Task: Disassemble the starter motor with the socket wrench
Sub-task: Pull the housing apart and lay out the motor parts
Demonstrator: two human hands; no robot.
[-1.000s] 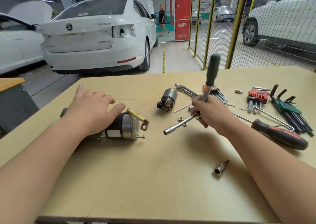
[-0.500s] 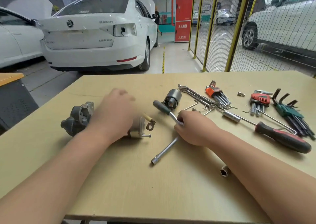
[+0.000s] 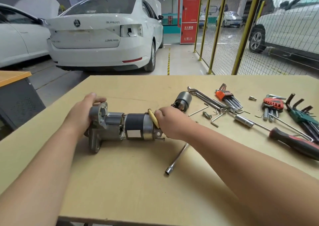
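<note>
The starter motor point(image 3: 120, 127) lies on its side across the wooden table point(image 3: 131, 182), grey nose housing to the left, black and silver body to the right. My left hand point(image 3: 81, 115) grips the nose housing from behind. My right hand point(image 3: 170, 124) holds the rear end cap, beside the yellow-sleeved lead point(image 3: 153, 118). The socket wrench point(image 3: 177, 158) rests on the table just in front of my right arm, its socket end pointing toward me; its handle is hidden under my arm. The detached solenoid point(image 3: 183, 99) sits behind my right hand.
To the right lie spanners point(image 3: 205, 97), hex key sets point(image 3: 227, 97), a red-and-black handled driver point(image 3: 296, 144), loose hex keys and small nuts. White cars stand beyond the table's far edge, with a yellow mesh fence on the right.
My right hand laid the socket wrench on the table and moved to the motor's rear end. My left hand shifted to the nose housing. The motor is now lifted and turned, fully visible.
</note>
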